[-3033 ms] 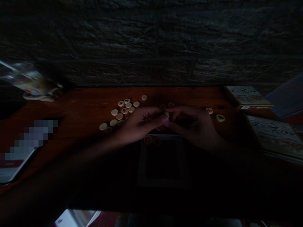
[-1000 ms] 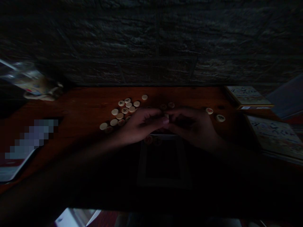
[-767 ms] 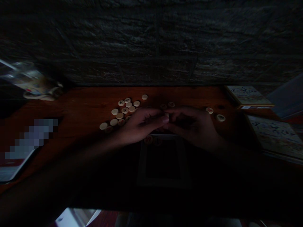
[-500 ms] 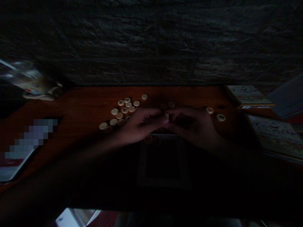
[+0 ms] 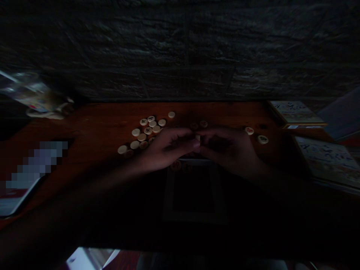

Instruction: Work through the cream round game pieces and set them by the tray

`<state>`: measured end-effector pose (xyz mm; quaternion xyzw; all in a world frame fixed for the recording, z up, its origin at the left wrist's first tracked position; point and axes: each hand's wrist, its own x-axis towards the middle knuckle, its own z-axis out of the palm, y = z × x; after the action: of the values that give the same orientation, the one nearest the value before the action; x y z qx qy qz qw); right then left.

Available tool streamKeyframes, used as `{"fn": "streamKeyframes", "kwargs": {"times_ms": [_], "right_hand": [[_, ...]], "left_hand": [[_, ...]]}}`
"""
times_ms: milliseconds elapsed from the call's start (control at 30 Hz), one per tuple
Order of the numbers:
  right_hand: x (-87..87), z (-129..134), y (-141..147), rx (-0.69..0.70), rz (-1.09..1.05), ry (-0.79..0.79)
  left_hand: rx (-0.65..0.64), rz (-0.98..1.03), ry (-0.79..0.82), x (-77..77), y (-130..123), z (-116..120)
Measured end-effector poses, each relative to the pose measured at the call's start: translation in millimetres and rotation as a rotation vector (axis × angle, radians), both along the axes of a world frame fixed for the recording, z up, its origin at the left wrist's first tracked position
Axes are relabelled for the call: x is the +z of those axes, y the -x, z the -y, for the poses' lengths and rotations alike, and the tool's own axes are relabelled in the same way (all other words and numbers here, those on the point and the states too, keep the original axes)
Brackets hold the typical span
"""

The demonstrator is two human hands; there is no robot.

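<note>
Over the middle of the table, my left hand [image 5: 170,148] and my right hand [image 5: 232,150] meet at the fingertips. Pinched between them is a Chinese chess piece [image 5: 198,137], of which only a pale edge shows. Loose Chinese chess pieces [image 5: 148,130] lie in a group beside my left hand, some with characters up and some blank. Two more pieces [image 5: 249,131] lie beyond my right hand. Below my hands is a dark box or tray [image 5: 194,216], with a couple of pieces [image 5: 176,165] at its far end. Deep shadow hides much of it.
On the left are a phone-like device [image 5: 21,202] with a blurred screen and a clear drink cup [image 5: 33,93] with a straw. Two flat printed boxes [image 5: 295,112] lie at the right. A dark stone-block wall [image 5: 185,56] borders the wooden table [image 5: 92,123] at the back.
Almost nothing differs. Both hands stay together around the chess piece, and the view has shifted very slightly.
</note>
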<state>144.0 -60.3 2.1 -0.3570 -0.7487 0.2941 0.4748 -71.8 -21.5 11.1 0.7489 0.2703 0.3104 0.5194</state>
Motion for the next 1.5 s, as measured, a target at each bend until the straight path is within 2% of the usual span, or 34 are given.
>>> {"fn": "streamKeyframes", "kwargs": {"times_ms": [433, 733, 1200, 1500], "right_hand": [[-1.4, 0.5, -0.1, 0.018, -0.012, 0.02], [-2.6, 0.5, -0.1, -0.002, -0.015, -0.004], [0.8, 2.1, -0.5, 0.029, 0.045, 0.036], [-4.5, -0.2, 0.0, 0.085, 0.009, 0.049]], "left_hand": [[-0.015, 0.025, -0.008, 3.3, -2.4, 0.4], [-0.014, 0.034, 0.052, -0.8, -3.0, 0.2], [-0.01, -0.051, -0.089, 1.9, -1.6, 0.4], [0.001, -0.09, -0.12, 0.7, 0.1, 0.2]]}}
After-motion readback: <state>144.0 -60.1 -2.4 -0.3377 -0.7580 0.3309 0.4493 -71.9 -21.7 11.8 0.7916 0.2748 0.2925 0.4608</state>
